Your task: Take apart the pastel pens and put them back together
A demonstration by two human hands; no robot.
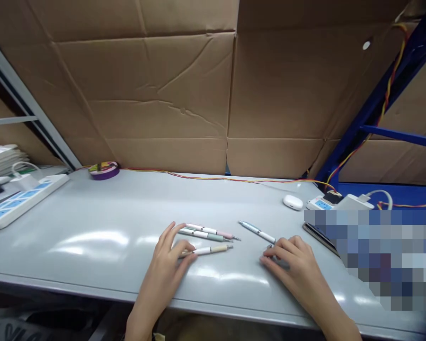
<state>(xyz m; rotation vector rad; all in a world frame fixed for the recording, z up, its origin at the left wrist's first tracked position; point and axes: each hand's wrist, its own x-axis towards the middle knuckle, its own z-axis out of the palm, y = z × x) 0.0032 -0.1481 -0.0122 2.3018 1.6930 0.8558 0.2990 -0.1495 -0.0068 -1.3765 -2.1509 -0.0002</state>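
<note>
Several pens lie on a grey table [110,222]. My left hand [168,260] rests on the table, thumb and fingers pinching the end of a cream pen [213,249]. Just beyond it lie a green pen [208,235] and a pink pen [213,231], side by side. A blue pen [257,231] lies farther right, apart from both hands. My right hand [291,263] is curled, its fingers closed on a grey pen [280,262] that is mostly hidden under them.
A white power strip [17,201] lies at the left edge and a purple tape roll [104,169] at the back. A white earbud case [293,202], a second power strip [323,203] and a charger [355,202] sit at the right. Cardboard walls the back.
</note>
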